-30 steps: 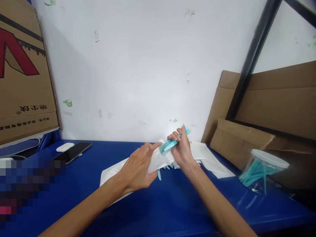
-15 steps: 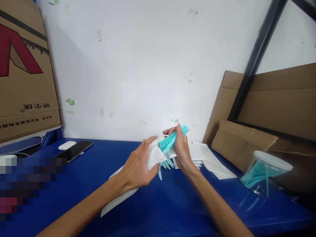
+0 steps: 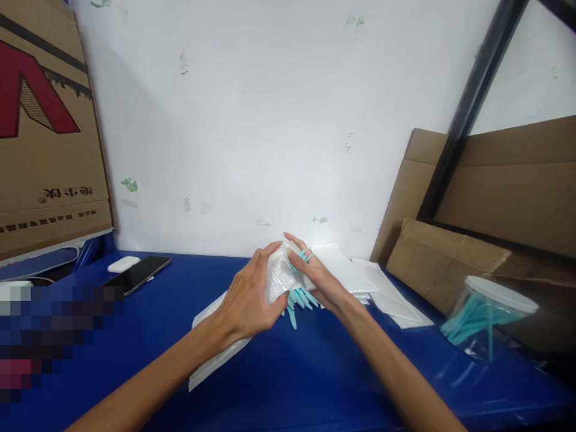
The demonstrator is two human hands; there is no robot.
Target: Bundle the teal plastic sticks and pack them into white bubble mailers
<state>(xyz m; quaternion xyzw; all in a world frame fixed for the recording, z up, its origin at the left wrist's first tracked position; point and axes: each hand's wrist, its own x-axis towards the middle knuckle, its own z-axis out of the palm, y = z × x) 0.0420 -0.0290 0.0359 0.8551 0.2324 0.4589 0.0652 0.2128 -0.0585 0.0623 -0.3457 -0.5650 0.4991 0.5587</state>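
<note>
My left hand (image 3: 252,294) is wrapped round a white bubble mailer (image 3: 279,279), fingers behind it and thumb in front. The mailer's lower part (image 3: 216,363) trails below my left wrist. At its mouth, my right hand (image 3: 317,273) is closed, the thumb lying across slim turquoise plastic sticks (image 3: 305,257). Only short bits of these sticks show; the rest is hidden by the mailer and my fingers. Beneath both hands, more turquoise sticks (image 3: 299,298) with tapered ends lie fanned on the blue table (image 3: 315,378).
White mailers (image 3: 391,294) lie beyond my right hand. A clear jar (image 3: 483,324) with a white lid and turquoise sticks stands on the right, near cardboard (image 3: 450,258). On the left are a phone (image 3: 139,275), a white case (image 3: 123,264) and a large carton (image 3: 49,168).
The turquoise sticks have gone deeper into the bubble mailer, with far less of them showing. My right hand has moved left and down over its mouth. My left hand keeps its hold.
</note>
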